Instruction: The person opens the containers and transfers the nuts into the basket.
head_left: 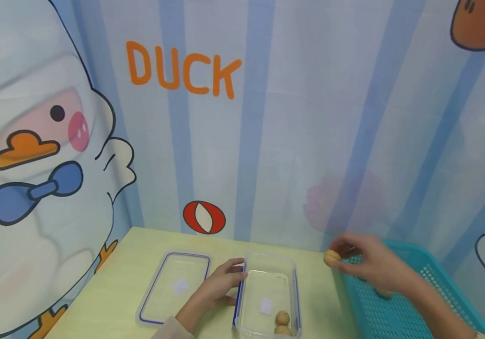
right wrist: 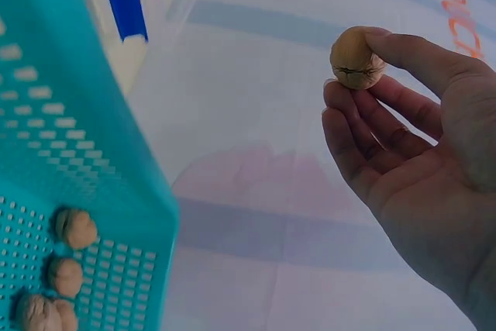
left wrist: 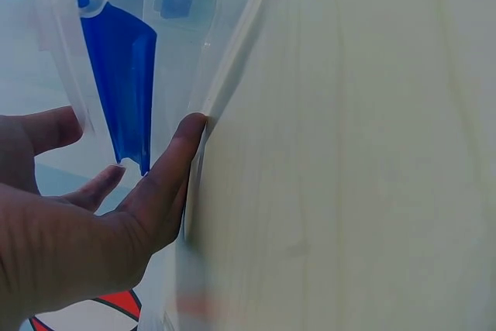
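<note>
My right hand (head_left: 367, 261) pinches a walnut (head_left: 332, 257) between thumb and fingers, above the left rim of the teal basket (head_left: 350, 296). In the right wrist view the held walnut (right wrist: 357, 58) shows its seam. My left hand (head_left: 224, 281) rests against the left side of a clear plastic box (head_left: 268, 278), its fingers fairly straight. The left wrist view has these fingers beside the box's blue latch (left wrist: 124, 75). Two walnuts (head_left: 282, 318) lie at the near right end of the box. More walnuts (right wrist: 76, 228) sit in the basket, partly hidden by the right arm in the head view.
A clear lid with a blue seal (head_left: 153, 294) lies on the pale wooden table (head_left: 111, 287), left of the box. Small white papers appear in the box and on the lid. Behind the table hangs a striped cloth (head_left: 293, 141) printed with ducks.
</note>
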`<state>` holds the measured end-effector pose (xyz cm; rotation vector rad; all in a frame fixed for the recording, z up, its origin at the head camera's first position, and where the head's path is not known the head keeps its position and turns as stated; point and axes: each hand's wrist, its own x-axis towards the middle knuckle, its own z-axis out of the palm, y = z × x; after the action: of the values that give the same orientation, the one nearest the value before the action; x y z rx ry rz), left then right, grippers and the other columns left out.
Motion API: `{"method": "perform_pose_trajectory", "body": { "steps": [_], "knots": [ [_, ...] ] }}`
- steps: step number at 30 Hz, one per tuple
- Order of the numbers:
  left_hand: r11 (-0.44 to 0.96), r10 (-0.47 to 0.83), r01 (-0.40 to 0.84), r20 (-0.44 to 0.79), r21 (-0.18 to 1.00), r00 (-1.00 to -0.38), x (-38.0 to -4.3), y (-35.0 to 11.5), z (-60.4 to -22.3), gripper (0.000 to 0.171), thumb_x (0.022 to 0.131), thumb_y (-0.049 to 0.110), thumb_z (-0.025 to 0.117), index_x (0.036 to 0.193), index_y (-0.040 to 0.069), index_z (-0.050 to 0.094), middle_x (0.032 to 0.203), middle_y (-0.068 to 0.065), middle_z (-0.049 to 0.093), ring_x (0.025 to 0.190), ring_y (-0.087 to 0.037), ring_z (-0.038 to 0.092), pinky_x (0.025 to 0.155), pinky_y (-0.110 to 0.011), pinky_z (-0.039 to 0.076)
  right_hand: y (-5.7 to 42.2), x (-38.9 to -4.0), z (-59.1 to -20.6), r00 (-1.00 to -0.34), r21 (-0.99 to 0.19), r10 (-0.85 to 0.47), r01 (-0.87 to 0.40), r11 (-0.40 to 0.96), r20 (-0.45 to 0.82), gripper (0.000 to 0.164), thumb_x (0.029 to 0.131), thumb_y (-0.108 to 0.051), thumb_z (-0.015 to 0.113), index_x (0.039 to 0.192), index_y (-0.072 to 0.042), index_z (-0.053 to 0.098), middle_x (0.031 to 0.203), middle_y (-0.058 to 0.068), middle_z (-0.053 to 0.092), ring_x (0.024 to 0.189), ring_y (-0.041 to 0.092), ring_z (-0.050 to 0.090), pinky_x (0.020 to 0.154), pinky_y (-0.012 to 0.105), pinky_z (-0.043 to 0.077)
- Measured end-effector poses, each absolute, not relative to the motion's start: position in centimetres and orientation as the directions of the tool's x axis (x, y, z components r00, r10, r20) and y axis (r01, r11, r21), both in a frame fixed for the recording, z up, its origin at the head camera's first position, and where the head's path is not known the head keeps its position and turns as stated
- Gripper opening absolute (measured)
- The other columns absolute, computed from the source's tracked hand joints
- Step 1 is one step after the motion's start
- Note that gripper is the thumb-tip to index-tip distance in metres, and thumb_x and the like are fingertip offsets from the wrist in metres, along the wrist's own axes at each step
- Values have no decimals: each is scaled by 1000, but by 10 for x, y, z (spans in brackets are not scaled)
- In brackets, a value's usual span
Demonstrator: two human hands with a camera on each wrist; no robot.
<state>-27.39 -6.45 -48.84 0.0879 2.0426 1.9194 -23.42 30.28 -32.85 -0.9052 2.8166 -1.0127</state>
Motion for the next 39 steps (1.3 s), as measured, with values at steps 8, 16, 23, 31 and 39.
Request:
{"method": "perform_pose_trajectory", "body": {
  "steps": [8, 16, 23, 31, 39],
  "knots": [
    [99, 265, -182, -202, 978, -943, -273, -64, -488, 59, 104, 23, 67, 158, 11, 47, 157, -23, 48, 126, -36, 62, 60, -34, 59, 342, -248, -344, -862, -521, -437, -505, 688, 259, 16, 100, -30, 77, 111, -20, 71, 107, -8, 72, 99, 10, 70, 86, 33, 60],
    [90, 262, -180, -197, 980, -945, -272, -64, -490, 60, 104, 24, 67, 158, 10, 46, 157, -23, 48, 127, -37, 62, 61, -35, 59, 367, -261, -363, -905, -550, -352, -425, 719, 239, 22, 100, -28, 76, 113, -12, 71, 107, 0, 72, 99, 13, 69, 82, 30, 59],
    [96, 259, -174, -194, 980, -946, -272, -63, -490, 60, 104, 25, 68, 158, 11, 47, 157, -22, 48, 127, -36, 62, 61, -35, 59, 387, -267, -387, -938, -529, -252, -342, 776, 237, 33, 101, -33, 75, 120, -6, 71, 113, 6, 73, 105, 27, 70, 82, 37, 60],
    [100, 259, -175, -195, 979, -946, -273, -64, -490, 61, 104, 25, 68, 158, 10, 46, 157, -24, 48, 127, -38, 61, 63, -37, 60, 406, -278, -421, -962, -535, -208, -270, 800, 176, 32, 101, -35, 75, 114, -5, 72, 104, 3, 74, 95, 21, 69, 78, 42, 57],
    [107, 248, -183, -205, 977, -947, -274, -63, -491, 60, 104, 25, 68, 158, 10, 47, 157, -24, 48, 127, -38, 61, 64, -38, 61, 411, -283, -436, -975, -534, -188, -222, 816, 117, 34, 98, -32, 78, 113, -2, 72, 99, 2, 73, 91, 19, 67, 78, 44, 56]
  ]
}}
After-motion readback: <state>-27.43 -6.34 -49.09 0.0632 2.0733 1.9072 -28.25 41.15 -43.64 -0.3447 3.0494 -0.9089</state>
